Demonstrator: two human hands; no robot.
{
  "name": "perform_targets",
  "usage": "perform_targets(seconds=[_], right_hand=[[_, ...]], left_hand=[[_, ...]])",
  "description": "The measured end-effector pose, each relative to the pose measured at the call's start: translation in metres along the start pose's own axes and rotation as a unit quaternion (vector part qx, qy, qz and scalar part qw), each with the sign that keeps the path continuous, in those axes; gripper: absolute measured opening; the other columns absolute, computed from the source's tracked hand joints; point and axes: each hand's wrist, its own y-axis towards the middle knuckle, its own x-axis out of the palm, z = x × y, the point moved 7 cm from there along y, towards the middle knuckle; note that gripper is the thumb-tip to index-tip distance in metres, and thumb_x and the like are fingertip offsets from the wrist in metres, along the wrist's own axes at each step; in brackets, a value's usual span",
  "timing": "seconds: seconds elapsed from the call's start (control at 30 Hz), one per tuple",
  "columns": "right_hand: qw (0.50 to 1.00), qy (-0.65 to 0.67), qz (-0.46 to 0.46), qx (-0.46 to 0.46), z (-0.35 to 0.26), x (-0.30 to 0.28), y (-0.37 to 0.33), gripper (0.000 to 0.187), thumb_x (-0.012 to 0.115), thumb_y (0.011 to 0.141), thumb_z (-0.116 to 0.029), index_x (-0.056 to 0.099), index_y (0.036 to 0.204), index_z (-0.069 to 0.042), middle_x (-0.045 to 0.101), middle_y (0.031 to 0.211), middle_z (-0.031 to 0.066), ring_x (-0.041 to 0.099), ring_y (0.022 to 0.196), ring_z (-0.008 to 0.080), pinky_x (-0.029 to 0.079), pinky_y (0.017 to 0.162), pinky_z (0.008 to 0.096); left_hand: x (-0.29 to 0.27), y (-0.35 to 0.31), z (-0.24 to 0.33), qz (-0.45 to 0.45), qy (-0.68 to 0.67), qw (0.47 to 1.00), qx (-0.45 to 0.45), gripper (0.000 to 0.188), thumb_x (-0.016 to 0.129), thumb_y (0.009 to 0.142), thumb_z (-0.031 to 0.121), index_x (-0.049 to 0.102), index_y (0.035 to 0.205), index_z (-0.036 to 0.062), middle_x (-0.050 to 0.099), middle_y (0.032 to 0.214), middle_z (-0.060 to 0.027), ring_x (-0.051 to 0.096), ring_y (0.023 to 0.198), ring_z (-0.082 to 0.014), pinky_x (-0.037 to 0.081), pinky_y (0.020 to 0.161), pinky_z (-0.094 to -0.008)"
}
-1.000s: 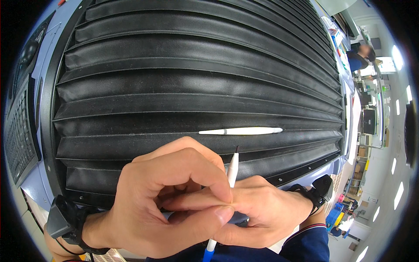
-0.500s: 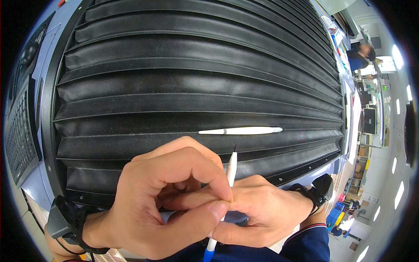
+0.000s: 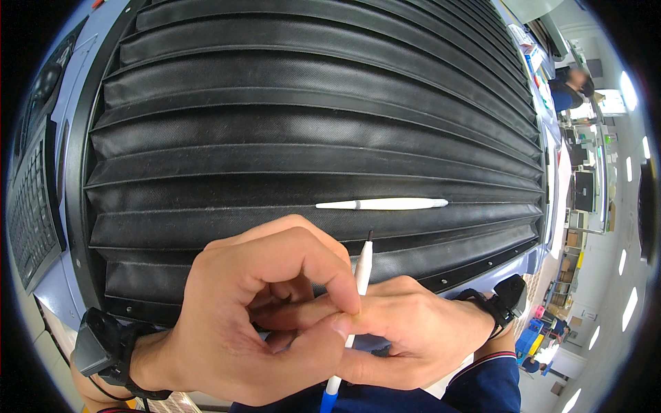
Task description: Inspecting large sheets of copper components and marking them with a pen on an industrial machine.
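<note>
A slim white pen [image 3: 365, 265] with a dark tip and a blue lower end stands tilted between my hands, its tip upward. My left hand [image 3: 275, 303] is closed, thumb and index fingertip pinched at the pen's barrel. From the other side my right hand [image 3: 406, 330] grips the same pen lower down; its fingertips are partly hidden behind my left hand. Just beyond the tip, a second white pen-shaped piece [image 3: 385, 204] with a grey ring near its left end lies along a fold of the black pleated cover [image 3: 296, 162].
A keyboard [image 3: 31, 213] and a dark mouse [image 3: 48, 82] lie at the far left beside the cover's frame. Small boxes [image 3: 529, 55] sit past its right edge. A person [image 3: 570, 89] is far off at the right, near shelves. Black devices are strapped to both my wrists.
My left thumb and index fingertip have shifted slightly left along the pen's side. The pen and my right hand stay nearly in place. The piece on the cover lies as before.
</note>
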Motion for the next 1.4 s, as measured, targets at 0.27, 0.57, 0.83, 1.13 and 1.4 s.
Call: perform_targets(seconds=[0.27,0.57,0.83,1.13,1.4], right_hand=[[1.000,0.003,-0.017,0.021,0.0038,-0.0007,0.0000,0.023,0.059,0.087,-0.005,0.052,0.108,0.002,0.060,0.070,0.0140,0.061,0.057,0.0297,0.047,0.050,0.0369],[0.998,0.033,-0.012,0.057,0.0083,-0.0014,-0.0010,0.017,0.059,0.088,-0.005,0.053,0.102,0.003,0.061,0.071,0.0140,0.063,0.059,0.0283,0.049,0.050,0.0355],[0.999,0.033,-0.020,0.029,0.0049,-0.0007,-0.0006,0.013,0.058,0.089,-0.006,0.054,0.097,0.004,0.061,0.073,0.0140,0.064,0.059,0.0256,0.051,0.051,0.0336],[0.999,0.039,-0.022,0.030,0.0029,-0.0017,-0.0007,0.014,0.058,0.088,-0.005,0.055,0.100,0.003,0.064,0.079,0.0125,0.064,0.061,0.0246,0.050,0.052,0.0332],[0.998,0.045,-0.023,0.028,0.0037,-0.0001,0.0000,0.015,0.057,0.089,-0.005,0.054,0.101,0.003,0.063,0.080,0.0127,0.063,0.060,0.0248,0.049,0.051,0.0335]], left_hand=[[0.0005,0.0020,-0.0026,0.002,-0.011,1.000,0.024,0.013,0.063,0.074,-0.005,0.059,0.087,-0.0050,0.054,0.099,-0.0172,0.060,0.071,-0.0091,0.048,0.063,-0.0195],[0.0004,0.0044,-0.0026,-0.023,0.019,0.999,0.026,0.015,0.065,0.073,-0.005,0.058,0.086,-0.0056,0.055,0.097,-0.0176,0.060,0.069,-0.0078,0.048,0.061,-0.0184],[0.0000,0.0026,-0.0015,-0.029,0.038,0.998,0.029,0.015,0.063,0.072,-0.007,0.057,0.086,-0.0066,0.056,0.096,-0.0189,0.062,0.066,-0.0081,0.049,0.059,-0.0177],[-0.0006,0.0038,-0.0011,-0.039,0.029,0.999,0.022,0.017,0.063,0.072,-0.007,0.058,0.088,-0.0071,0.055,0.097,-0.0197,0.062,0.066,-0.0089,0.048,0.058,-0.0179],[0.0001,0.0008,0.0015,-0.039,0.059,0.997,0.032,0.018,0.065,0.072,-0.007,0.058,0.088,-0.0063,0.055,0.097,-0.0181,0.062,0.068,-0.0095,0.049,0.061,-0.0188]])
